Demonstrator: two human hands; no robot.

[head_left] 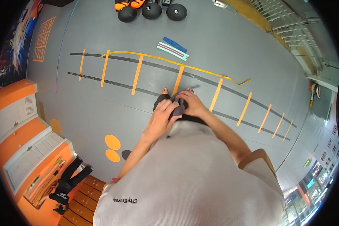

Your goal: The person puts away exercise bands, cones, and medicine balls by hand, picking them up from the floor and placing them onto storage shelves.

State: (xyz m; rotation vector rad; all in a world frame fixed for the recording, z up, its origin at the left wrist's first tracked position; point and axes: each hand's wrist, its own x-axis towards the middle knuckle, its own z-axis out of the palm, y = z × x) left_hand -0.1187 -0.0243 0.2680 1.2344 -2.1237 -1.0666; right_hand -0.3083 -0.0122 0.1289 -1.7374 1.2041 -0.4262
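Note:
In front of my waist, both hands are on a dark grey strap (178, 110), which looks folded or looped. My left hand (163, 116) grips its near side with the fingers curled. My right hand (192, 103) pinches its far side, fingers bent over the top. Part of the strap is hidden behind my fingers, and its exact kind is hard to make out. Beneath it are my dark trousers and bare feet (164, 91) on the grey floor.
A ladder marking (138, 75) with orange rungs crosses the floor. Along it lies a long yellow belt (158, 58). Beyond are a folded striped belt (172, 51), a folded blue belt (175, 44) and black balls (176, 12). A person (66, 188) in black is at lower left.

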